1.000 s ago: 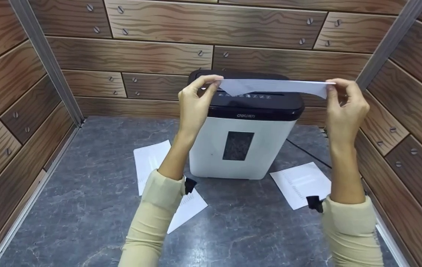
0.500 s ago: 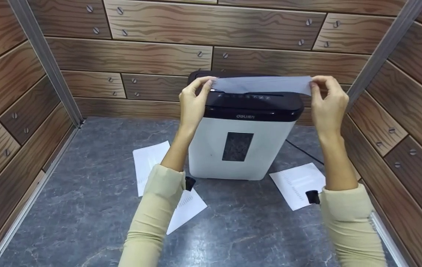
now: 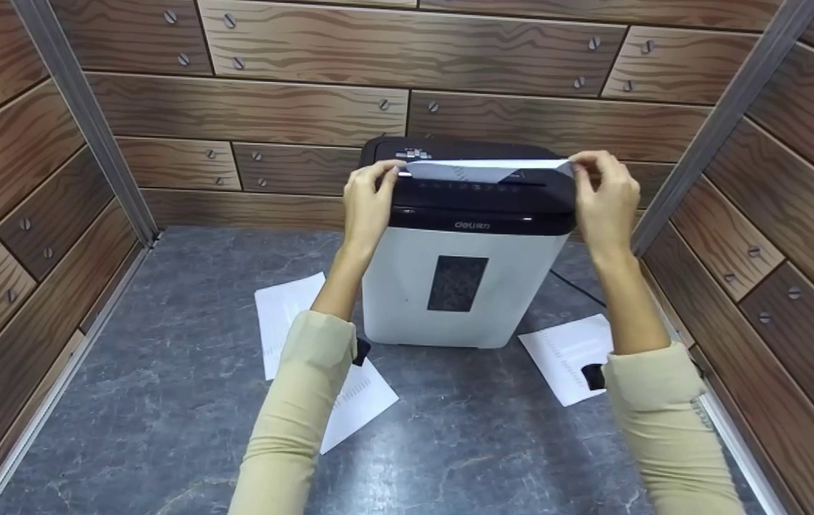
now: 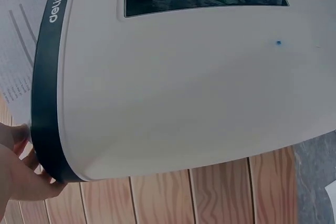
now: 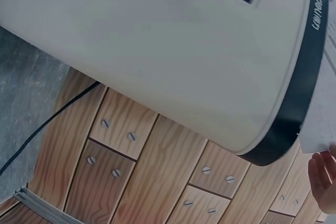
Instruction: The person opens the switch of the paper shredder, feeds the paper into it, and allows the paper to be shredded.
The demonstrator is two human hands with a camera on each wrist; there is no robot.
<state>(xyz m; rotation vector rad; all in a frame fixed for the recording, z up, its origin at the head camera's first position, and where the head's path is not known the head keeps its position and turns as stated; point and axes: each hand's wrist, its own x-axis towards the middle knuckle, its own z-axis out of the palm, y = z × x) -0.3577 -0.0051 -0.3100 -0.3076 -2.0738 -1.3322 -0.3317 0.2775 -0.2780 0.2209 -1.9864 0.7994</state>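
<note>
A sheet of white printed paper [image 3: 478,172] spans the top of a paper shredder [image 3: 407,286] with a white body and black lid. My left hand [image 3: 368,204] pinches the sheet's left end between thumb and fingers. At its right end, my right hand [image 3: 606,204] pinches it too. In the left wrist view, the left hand [image 4: 23,177] is right by the lid's corner; whether it touches cannot be told. The right wrist view has the printed sheet [image 5: 317,119] beside the lid, with the right hand [image 5: 323,177] at its corner. The sheet partly hides the lid's slot.
Printed papers lie on the dark marbled table [image 3: 185,415]: one sheet [image 3: 282,315] left of the shredder, another [image 3: 360,408] in front, and one [image 3: 571,354] at the right. A black cord [image 3: 579,286] runs from the shredder's right side. Wood-patterned walls [image 3: 307,111] enclose the table.
My right hand has moved left, bringing its end of the paper over the lid. The left hand has shifted slightly left. The sheet now sits more squarely above the shredder.
</note>
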